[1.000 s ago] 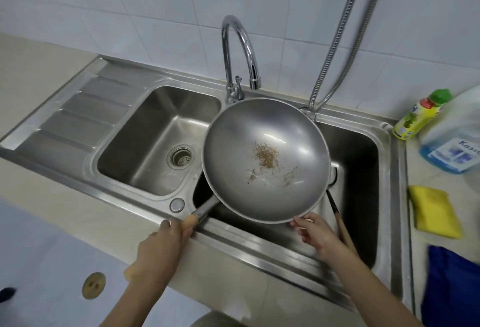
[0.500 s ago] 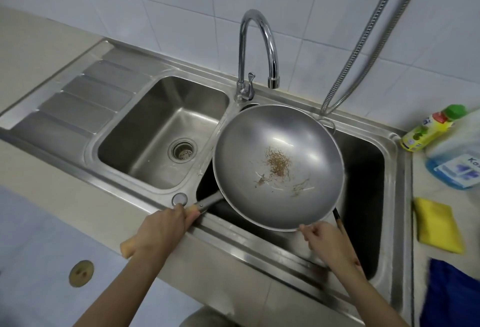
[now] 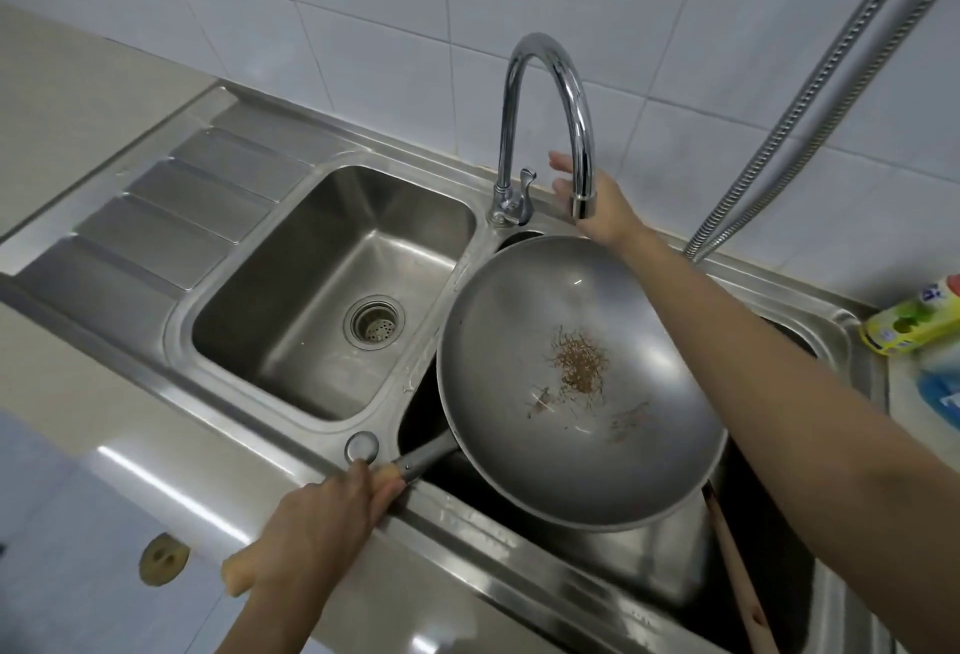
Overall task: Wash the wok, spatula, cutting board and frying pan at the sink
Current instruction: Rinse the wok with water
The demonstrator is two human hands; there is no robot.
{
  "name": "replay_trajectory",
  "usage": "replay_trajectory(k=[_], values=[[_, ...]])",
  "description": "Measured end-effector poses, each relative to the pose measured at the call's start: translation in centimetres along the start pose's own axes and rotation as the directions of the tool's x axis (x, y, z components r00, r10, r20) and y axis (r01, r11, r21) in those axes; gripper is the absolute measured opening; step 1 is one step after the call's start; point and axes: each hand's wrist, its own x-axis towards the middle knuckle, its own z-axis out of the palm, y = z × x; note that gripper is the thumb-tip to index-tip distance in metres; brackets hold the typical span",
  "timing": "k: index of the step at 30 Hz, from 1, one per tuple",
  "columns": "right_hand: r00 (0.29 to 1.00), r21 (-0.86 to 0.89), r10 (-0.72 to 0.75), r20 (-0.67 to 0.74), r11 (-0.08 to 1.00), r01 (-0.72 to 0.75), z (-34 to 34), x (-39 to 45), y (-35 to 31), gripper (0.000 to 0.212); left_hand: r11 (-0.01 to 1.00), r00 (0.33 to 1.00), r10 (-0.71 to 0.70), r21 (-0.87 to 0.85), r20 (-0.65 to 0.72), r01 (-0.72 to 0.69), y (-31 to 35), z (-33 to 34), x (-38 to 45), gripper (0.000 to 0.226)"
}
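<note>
From the head view, our left hand [image 3: 317, 523] sits at the lower centre of the frame with its fingers curled tight round the pale wooden handle [image 3: 236, 575] of the wok [image 3: 576, 383]; the handle's butt end pokes out below the hand toward the lower left. The left forearm comes up from the bottom edge, and the hand hovers just over the front rim of the sink [image 3: 467, 518].

Our right hand [image 3: 597, 206] is up at the upper centre, fingers straight and spread, reaching behind the spout end of the faucet [image 3: 545, 81]. We cannot tell whether the palm actually touches the spout or only lies close behind it. It holds nothing. The right arm stretches in a long diagonal from the right edge of the frame, crossing above the wok's far rim. The two hands are well apart.

The wok is centre-right, held level over the right basin with its metal neck running down-left into the gripped handle. Its grey bowl is dull and dry-looking, with a patch of brown stuck-on residue [image 3: 579, 362] near the middle and thinner streaks below it.

Under the wok's lower right edge, a wooden utensil handle [image 3: 737, 570] slants in the right basin. The left basin with its drain [image 3: 374, 326] is at centre-left.
</note>
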Motion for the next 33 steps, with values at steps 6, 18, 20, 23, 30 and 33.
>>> replay_trajectory(k=[6,18,20,23,30,33], values=[[0.993,0.114,-0.06,0.1,0.992,0.048,1.9,3.4,0.4,0.026,0.991,0.996,-0.035,-0.129,-0.086,0.024,-0.4,1.6,-0.3,0.087],[0.963,0.122,-0.109,0.245,0.989,0.081,4.2,2.8,0.8,0.021,0.998,0.997,-0.058,-0.008,0.051,0.058,0.2,0.3,0.0,0.072],[0.954,0.156,-0.117,0.277,0.985,0.075,4.2,2.3,1.2,0.024,0.998,0.998,-0.059,-0.015,0.03,0.059,0.1,0.5,-0.1,0.072],[0.961,0.243,-0.109,0.255,0.969,0.046,3.1,0.6,1.7,0.034,0.999,0.999,-0.032,-0.013,-0.012,0.032,0.2,0.4,0.0,0.076],[0.979,-0.05,0.191,-0.07,0.98,-0.194,-0.6,-13.4,8.4,0.013,0.998,0.996,-0.015,-0.06,0.085,0.02,0.4,-1.2,0.0,0.084],[0.882,-0.042,0.303,-0.361,0.94,-0.34,-0.9,-21.9,10.2,0.006,0.995,0.997,-0.046,0.094,0.066,0.04,0.5,-0.7,-0.3,0.094]])
